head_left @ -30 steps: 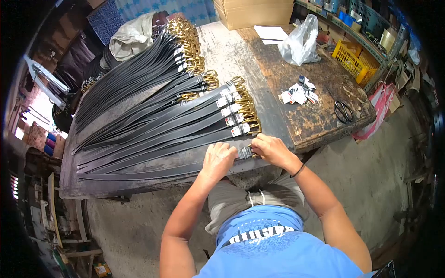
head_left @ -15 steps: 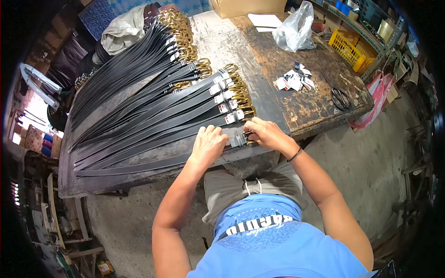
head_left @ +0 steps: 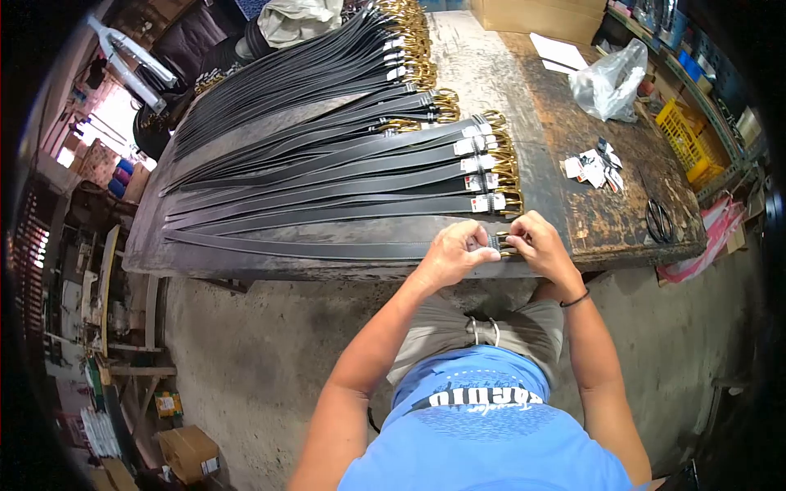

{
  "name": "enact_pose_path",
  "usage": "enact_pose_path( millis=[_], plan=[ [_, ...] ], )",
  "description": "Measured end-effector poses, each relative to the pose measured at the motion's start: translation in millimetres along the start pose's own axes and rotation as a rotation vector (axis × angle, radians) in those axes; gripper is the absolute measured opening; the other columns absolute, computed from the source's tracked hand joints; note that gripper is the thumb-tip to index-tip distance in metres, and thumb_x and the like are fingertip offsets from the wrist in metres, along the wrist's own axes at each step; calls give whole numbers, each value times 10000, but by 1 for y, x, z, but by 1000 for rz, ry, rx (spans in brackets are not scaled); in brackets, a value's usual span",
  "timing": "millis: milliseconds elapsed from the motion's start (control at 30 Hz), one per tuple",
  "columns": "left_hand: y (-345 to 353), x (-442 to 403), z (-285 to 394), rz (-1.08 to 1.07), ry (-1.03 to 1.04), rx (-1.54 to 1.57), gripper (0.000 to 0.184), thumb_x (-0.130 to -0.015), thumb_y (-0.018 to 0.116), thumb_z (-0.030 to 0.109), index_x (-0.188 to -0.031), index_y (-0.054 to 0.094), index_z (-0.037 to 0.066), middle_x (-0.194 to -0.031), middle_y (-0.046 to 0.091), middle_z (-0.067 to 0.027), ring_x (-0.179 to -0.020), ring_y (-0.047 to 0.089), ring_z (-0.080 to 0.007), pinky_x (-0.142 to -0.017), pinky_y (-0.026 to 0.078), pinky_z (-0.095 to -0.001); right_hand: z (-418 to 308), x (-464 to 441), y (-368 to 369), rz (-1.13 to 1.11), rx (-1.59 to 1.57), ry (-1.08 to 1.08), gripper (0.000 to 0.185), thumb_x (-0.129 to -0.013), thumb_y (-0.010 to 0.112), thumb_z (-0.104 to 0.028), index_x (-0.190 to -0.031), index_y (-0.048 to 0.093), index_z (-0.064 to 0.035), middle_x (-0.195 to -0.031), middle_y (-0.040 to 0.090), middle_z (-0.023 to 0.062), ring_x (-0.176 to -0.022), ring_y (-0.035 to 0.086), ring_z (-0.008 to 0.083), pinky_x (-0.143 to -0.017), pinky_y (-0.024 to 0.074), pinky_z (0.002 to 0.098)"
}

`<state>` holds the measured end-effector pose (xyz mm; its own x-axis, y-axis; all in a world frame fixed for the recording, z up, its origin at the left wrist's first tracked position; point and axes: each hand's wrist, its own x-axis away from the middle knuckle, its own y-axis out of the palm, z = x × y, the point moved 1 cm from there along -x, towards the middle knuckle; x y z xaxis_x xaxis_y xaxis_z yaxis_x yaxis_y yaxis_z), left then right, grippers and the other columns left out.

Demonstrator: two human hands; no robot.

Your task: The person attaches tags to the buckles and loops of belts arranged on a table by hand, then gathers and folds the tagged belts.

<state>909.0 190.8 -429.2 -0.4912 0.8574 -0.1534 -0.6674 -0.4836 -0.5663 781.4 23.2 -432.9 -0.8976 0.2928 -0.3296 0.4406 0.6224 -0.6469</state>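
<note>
A black belt (head_left: 327,248) lies along the table's front edge, its buckle end at the right between my hands. My left hand (head_left: 458,254) is closed on the belt just left of the buckle, thumb and forefinger together. With bent fingers, my right hand (head_left: 540,248) grips the gold-coloured buckle. Behind it lie more black belts (head_left: 352,184) in a fanned row, with white tags (head_left: 489,203) near their gold buckles (head_left: 508,168). Farther back is a larger pile of belts (head_left: 286,90).
On the table's (head_left: 565,213) right part lie loose tags (head_left: 596,168), black scissors (head_left: 659,221), a clear plastic bag (head_left: 610,82) and white paper (head_left: 558,53). A cardboard box (head_left: 540,16) stands at the back. A yellow crate (head_left: 689,143) is beyond the right edge.
The view has shifted, so the table's things appear farther right. My left hand has come closer to the buckle, its thumb and forefinger now drawn together. My right hand stays at the buckle.
</note>
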Motion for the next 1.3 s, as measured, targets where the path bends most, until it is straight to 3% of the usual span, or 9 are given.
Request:
enact_pose_path(
  millis=[67, 100, 200, 300, 433, 500, 633, 933, 1300],
  plan=[
    [0, 3, 1, -81, -135, 303, 271, -794, 766, 237, -918, 625, 41, -771, 595, -30, -740, 547, -123, -666, 465, -290, -6, -2, 0, 17, -60, 97, 119, -800, 691, -54, -869, 597, -29, -803, 539, 88, -740, 607, 191, -631, 471, 298],
    [7, 3, -10, -30, -23, 287, 231, -830, 731, 190, -978, 633, 43, -815, 601, -5, -772, 537, -81, -674, 458, -252, -12, -3, 2, 64, -82, 91, 89, -816, 681, -46, -855, 606, -19, -757, 564, 58, -692, 581, 135, -603, 449, 259],
    [14, 2, -19, -37, -40, 451, 222, -869, 645, 90, -1081, 617, 33, -952, 632, -57, -883, 575, -108, -804, 478, -273, -13, -3, 18, 110, -278, 179, 90, -831, 686, -64, -865, 614, -21, -731, 601, 32, -642, 562, 95, -575, 445, 256],
    [8, 2, -12, 44, -17, 332, 247, -886, 599, 80, -1124, 594, 12, -1028, 642, -89, -967, 591, -144, -878, 471, -298, -4, -3, 37, 162, -412, 221, 104, -822, 699, -55, -882, 621, -20, -724, 606, 5, -630, 531, 59, -574, 442, 235],
    [6, -1, -16, 50, -70, 304, 199, -899, 614, 122, -1067, 616, 15, -897, 659, -60, -842, 605, -104, -766, 500, -278, -9, -6, 42, 190, -511, 252, 92, -822, 695, -35, -900, 649, -21, -799, 627, 23, -687, 568, 87, -628, 467, 252],
    [9, -1, -21, 43, -104, 300, 162, -901, 624, 135, -1010, 628, 15, -800, 650, -28, -742, 590, -76, -675, 495, -264, -18, -2, 37, 180, -343, 44, 95, -839, 666, -14, -932, 682, -28, -829, 640, 51, -736, 598, 131, -662, 476, 271],
    [13, 1, -25, 56, -144, 391, 113, -898, 633, 135, -939, 633, 29, -739, 626, 7, -668, 544, -53, -606, 466, -254, -21, 4, 33, 126, -226, -7, 131, -854, 627, 12, -953, 699, -34, -863, 637, 90, -752, 614, 194, -676, 480, 286],
    [16, -2, -28, 1, -117, 427, 145, -892, 665, 165, -916, 622, 28, -717, 577, 33, -658, 499, -47, -600, 441, -242, -14, 5, 36, 76, -379, 86, 363, -793, 553, 101, -1116, 615, -51, -883, 649, 51, -748, 586, 82, -633, 468, 243],
    [15, -3, -26, 10, -57, 408, 134, -878, 646, 154, -890, 599, 28, -716, 569, 8, -656, 490, -66, -603, 434, -261, -9, 1, 34, 13, -361, 103, 382, -789, 557, 92, -1142, 563, -55, -744, 600, 26, -663, 547, 79, -613, 449, 233]
  ],
)
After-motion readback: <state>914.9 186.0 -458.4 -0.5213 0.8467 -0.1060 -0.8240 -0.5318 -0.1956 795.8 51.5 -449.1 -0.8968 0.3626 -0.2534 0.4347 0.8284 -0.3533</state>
